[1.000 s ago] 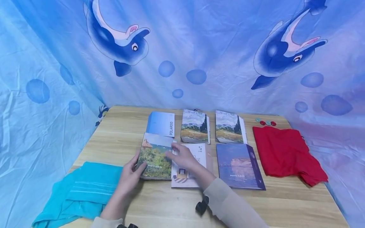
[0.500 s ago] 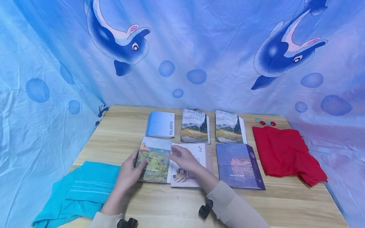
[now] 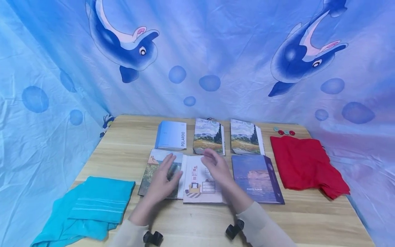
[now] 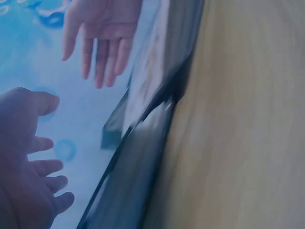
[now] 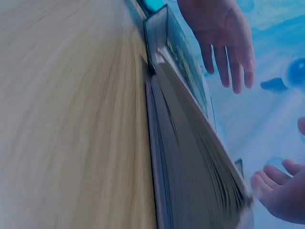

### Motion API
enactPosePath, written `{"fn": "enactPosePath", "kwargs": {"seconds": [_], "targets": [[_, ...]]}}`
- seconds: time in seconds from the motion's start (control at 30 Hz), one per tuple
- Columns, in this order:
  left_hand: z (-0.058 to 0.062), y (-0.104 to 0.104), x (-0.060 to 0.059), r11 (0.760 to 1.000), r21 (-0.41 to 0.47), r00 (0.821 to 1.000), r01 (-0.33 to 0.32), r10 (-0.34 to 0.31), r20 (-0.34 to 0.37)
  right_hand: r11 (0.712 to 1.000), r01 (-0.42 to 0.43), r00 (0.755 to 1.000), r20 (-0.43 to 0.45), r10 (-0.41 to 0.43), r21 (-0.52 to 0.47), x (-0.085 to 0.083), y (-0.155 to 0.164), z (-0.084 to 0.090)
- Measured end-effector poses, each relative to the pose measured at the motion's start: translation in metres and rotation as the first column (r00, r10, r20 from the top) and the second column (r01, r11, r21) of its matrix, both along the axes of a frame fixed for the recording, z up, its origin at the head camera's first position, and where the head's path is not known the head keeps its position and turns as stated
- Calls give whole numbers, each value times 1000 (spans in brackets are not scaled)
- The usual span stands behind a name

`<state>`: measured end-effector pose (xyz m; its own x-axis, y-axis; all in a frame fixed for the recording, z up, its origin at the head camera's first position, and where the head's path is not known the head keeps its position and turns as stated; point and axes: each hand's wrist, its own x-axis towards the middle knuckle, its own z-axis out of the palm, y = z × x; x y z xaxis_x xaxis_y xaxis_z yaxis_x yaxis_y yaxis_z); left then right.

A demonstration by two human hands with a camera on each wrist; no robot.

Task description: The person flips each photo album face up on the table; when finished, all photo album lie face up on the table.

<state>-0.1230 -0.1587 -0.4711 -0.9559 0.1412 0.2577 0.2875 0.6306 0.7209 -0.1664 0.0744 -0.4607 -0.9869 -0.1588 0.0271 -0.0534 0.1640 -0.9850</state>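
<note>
My left hand (image 3: pixel 162 181) hovers over a photo album with a garden picture (image 3: pixel 146 173), its fingers extended and holding nothing. To the right, my right hand (image 3: pixel 219 169) hangs over a white album with a cartoon drawing (image 3: pixel 194 176), fingers loosely bent. The left wrist view shows the right hand (image 4: pixel 105 28) with straight fingers, apart from the albums. From the right wrist, the page edges of an album (image 5: pixel 190 152) stand out, slightly fanned. A purple photo album with a cliff picture (image 3: pixel 256 175) lies beside the white one.
Behind stand a blue POLAROID album (image 3: pixel 171 134) and two landscape-painting albums, left (image 3: pixel 207 137) and right (image 3: pixel 245 137). A teal cloth (image 3: pixel 92 202) lies at the left, a red cloth (image 3: pixel 308 164) at the right. Several red and green discs (image 3: pixel 280 132) lie near the back right of the wooden table (image 3: pixel 191 223).
The garden album was lowered flat beside the white album. My left hand let go and moved right over it. My right hand drew away rightward from its edge.
</note>
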Motion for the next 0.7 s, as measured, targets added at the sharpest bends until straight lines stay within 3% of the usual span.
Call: {"fn": "enactPosePath", "kwargs": {"seconds": [0.27,0.7], "targets": [[-15,29,1,997,27,996,79,-80,34,984,179,983,41,-178,-20,1,25,-9],[-19,61,11,976,-11,969,218,-216,117,967,250,962,102,-253,42,14,41,-23]]}}
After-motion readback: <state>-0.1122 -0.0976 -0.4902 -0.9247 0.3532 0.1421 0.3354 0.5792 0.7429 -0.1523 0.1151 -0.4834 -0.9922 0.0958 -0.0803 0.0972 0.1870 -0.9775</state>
